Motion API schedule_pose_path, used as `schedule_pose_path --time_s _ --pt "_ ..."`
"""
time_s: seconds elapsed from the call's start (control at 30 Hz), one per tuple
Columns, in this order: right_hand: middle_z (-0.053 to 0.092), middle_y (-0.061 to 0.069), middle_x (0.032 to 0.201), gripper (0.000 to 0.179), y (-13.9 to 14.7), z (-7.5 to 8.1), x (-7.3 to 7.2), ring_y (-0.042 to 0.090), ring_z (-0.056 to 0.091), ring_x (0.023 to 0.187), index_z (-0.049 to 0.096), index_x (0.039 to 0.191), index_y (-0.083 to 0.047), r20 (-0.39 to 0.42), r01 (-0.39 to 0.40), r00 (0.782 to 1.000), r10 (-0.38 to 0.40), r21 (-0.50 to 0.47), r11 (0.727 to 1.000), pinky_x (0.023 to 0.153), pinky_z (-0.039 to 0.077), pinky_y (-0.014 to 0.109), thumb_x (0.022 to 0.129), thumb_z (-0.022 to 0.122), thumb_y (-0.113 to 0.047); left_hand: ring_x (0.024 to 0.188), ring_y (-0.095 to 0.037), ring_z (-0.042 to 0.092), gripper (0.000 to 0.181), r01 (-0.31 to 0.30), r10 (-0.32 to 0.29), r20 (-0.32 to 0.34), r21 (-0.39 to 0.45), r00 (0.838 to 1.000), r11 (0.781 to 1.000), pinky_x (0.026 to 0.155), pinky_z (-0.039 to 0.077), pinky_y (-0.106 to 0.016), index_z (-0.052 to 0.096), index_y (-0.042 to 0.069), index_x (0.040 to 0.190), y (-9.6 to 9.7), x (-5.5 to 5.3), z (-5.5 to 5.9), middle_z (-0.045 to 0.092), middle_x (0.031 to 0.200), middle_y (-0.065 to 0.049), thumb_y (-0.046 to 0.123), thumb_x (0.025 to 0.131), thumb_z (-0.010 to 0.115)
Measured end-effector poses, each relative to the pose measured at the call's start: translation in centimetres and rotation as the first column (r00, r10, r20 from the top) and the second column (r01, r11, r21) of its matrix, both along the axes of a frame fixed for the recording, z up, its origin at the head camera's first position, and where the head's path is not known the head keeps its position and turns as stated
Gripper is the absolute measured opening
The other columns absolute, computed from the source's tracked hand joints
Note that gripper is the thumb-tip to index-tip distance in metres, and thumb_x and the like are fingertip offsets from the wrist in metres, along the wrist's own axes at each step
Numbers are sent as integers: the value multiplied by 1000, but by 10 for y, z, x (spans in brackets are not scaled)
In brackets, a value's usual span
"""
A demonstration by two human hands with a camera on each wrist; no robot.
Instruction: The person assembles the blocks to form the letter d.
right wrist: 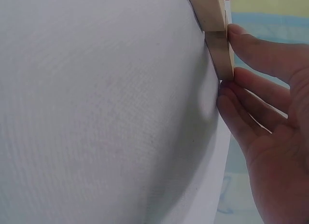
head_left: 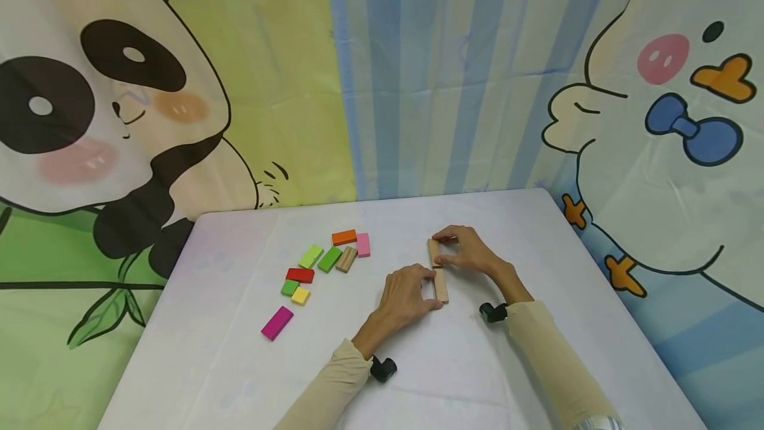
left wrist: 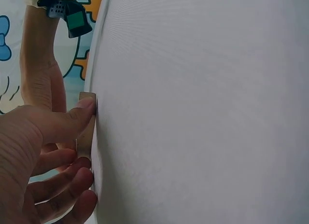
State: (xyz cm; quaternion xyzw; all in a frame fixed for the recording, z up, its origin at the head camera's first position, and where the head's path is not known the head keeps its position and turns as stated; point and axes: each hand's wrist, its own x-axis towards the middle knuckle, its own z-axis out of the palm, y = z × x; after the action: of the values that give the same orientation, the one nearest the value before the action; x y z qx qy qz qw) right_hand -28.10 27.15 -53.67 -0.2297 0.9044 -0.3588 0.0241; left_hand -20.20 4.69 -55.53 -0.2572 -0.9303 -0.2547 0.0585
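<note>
Two plain wooden blocks lie end to end in a line on the white table [head_left: 358,350]. My left hand [head_left: 406,294] grips the nearer wooden block [head_left: 441,286] by its two ends, thumb at the near end and fingers at the far end. In the left wrist view the thumb lies on the end of that block [left wrist: 85,137]. The farther wooden block [head_left: 434,252] is pinched between the thumb and fingers of my right hand [head_left: 471,251]. The right wrist view shows the farther block [right wrist: 220,57] meeting the other one at its end.
Left of my hands lie several coloured blocks: orange [head_left: 343,237], pink [head_left: 363,245], light green [head_left: 311,257], green [head_left: 329,259], red [head_left: 300,275], yellow [head_left: 301,296] and magenta [head_left: 277,323]. Another plain wooden block [head_left: 346,259] sits among them. A printed curtain [head_left: 418,85] hangs behind the table.
</note>
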Motion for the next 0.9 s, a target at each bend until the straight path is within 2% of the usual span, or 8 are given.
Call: schedule_pose_path --time_s 0.17,0.37,0.57,0.8,0.9 --pt "75 21 134 54 1 0 1 39 71 125 72 135 4 -7 -2 1000 2 -6 1000 111 56 55 90 92 -16 84 -7 65 61 0 0 -2 3 1000 1000 68 46 -23 82 18 126 1 0 0 82 112 4 46 76 101" --pt "75 20 134 55 0 1 2 40 71 126 72 134 4 -7 -8 1000 8 -1 1000 111 56 54 88 93 -16 81 -7 62 62 -6 6 1 -2 1000 1000 66 43 -22 81 18 127 2 0 1 80 105 4 45 76 101" --pt "74 21 134 55 -1 2 1 41 71 127 71 134 5 -18 -9 1000 9 -3 1000 111 56 56 89 93 -16 85 -9 65 61 0 0 -5 3 1000 1000 69 47 -24 81 17 129 1 -2 4 81 108 2 44 77 101" --pt "74 22 136 57 -2 0 4 42 71 126 71 135 6 -33 15 999 -15 -9 1000 111 56 56 88 93 -18 75 -5 56 64 4 -4 16 2 1000 1000 64 40 -21 79 16 129 0 -2 2 74 97 5 46 77 100" --pt "74 23 138 59 -2 1 9 43 71 125 71 136 5 -71 31 997 -32 -12 999 109 57 57 87 94 -18 75 -5 55 66 6 -6 20 4 1000 1000 63 40 -20 78 17 131 -1 -2 1 74 98 5 48 77 100"
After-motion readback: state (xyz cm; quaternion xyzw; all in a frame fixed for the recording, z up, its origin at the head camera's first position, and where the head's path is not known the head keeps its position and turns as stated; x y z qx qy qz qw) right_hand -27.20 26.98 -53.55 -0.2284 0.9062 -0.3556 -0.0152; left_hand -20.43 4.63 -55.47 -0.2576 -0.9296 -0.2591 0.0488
